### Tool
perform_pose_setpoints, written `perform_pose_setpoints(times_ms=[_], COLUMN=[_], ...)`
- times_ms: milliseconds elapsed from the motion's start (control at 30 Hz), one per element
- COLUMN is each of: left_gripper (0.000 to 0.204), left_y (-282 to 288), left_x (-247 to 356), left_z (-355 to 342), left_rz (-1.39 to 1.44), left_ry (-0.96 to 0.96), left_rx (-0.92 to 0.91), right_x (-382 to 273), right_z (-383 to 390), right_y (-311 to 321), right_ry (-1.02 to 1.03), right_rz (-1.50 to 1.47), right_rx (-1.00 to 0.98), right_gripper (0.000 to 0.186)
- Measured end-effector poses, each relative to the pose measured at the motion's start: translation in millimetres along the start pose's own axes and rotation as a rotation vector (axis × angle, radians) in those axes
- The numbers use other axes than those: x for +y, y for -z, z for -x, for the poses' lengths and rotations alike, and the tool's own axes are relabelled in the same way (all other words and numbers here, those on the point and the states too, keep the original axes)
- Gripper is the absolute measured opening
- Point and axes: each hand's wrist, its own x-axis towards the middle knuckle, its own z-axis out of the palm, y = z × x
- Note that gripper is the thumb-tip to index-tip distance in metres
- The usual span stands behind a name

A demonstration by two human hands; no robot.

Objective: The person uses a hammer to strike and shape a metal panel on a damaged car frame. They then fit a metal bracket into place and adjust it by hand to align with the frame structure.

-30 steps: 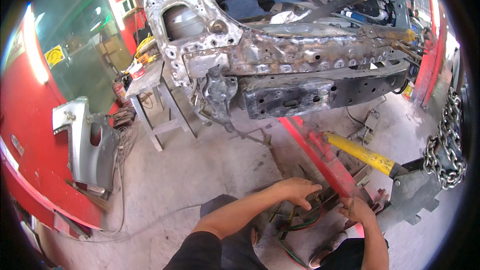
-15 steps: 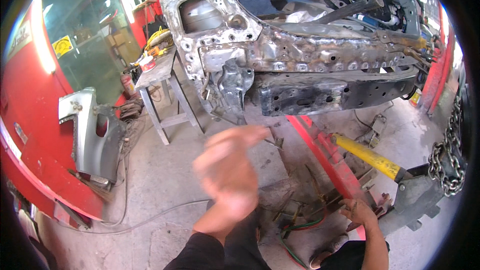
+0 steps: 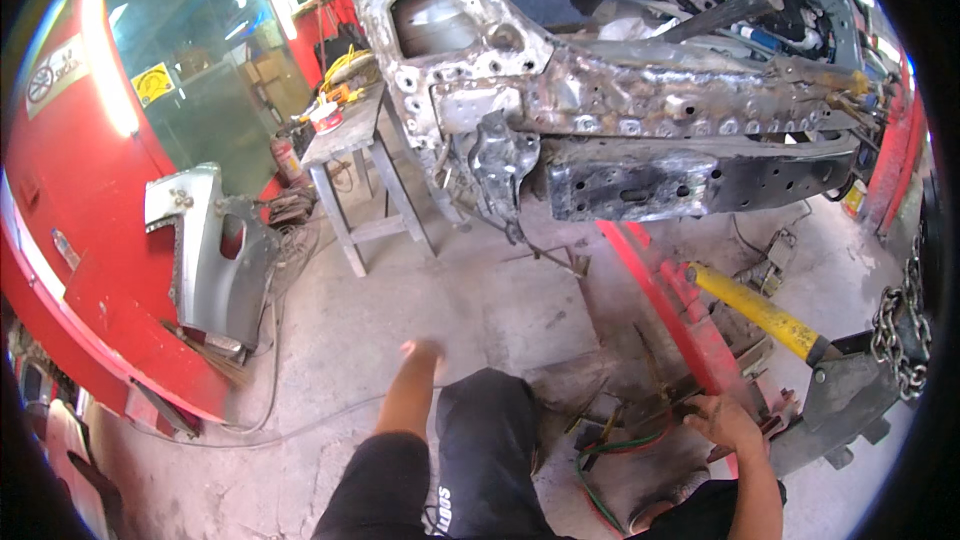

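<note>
My left hand (image 3: 424, 351) hangs low beside my left knee, above the concrete floor. It is small and foreshortened, and its fingers cannot be made out. On the right, my right hand (image 3: 725, 422) hovers beside a red steel beam (image 3: 690, 340), fingers loosely spread and nothing visible in them. Whether it touches the beam cannot be told. Ahead stands a stripped car body (image 3: 640, 100) with bare, rusty, weld-marked metal. A black perforated rail (image 3: 640, 185) runs along beneath it, and a crumpled metal bracket (image 3: 503, 160) hangs at its left end.
A yellow cylinder (image 3: 755, 308) slopes beside the beam, near a hanging chain (image 3: 900, 335). Green and red hoses (image 3: 590, 470) lie by my feet. At left are a wooden stand (image 3: 370, 232) with tools on top and a silver fender panel (image 3: 215, 265) against the red wall.
My left hand has dropped from in front of me down beside the left knee. My right hand stays by the red beam. The view has shifted slightly left.
</note>
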Motion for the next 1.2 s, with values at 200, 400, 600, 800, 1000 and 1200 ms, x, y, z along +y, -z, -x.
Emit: perform_pose_setpoints(times_ms=[200, 400, 600, 800, 1000, 1200], left_gripper=[0.067, 0.080, 0.111, 0.081, 0.074, 0.076], left_y=[-100, -60, 7, 79, 121, 101], left_x=[4, 24, 41, 77, 88, 87], left_z=[8, -39, -53, -8, 30, 29], left_rz=[-0.044, 0.000, 0.054, 0.960, 2.178, 2.429], left_ry=[-0.158, -0.322, -0.362, -0.492, -0.079, 0.048], left_rx=[-0.115, -0.062, -0.002, -0.112, -0.111, -0.111], right_x=[22, 12, 25, 8, -11, 6], right_z=[10, -1, -6, -1, -1, -14], right_y=[0, 4, -5, -3, -2, -13], right_ry=[0.005, 0.015, 0.065, -0.117, -0.055, -0.051], right_rz=[0.019, 0.072, 0.110, 0.030, 0.074, -0.034], right_rx=[0.025, -0.023, 0.008, -0.112, -0.186, -0.144], right_gripper=[0.041, 0.040, 0.045, 0.045, 0.041, 0.041])
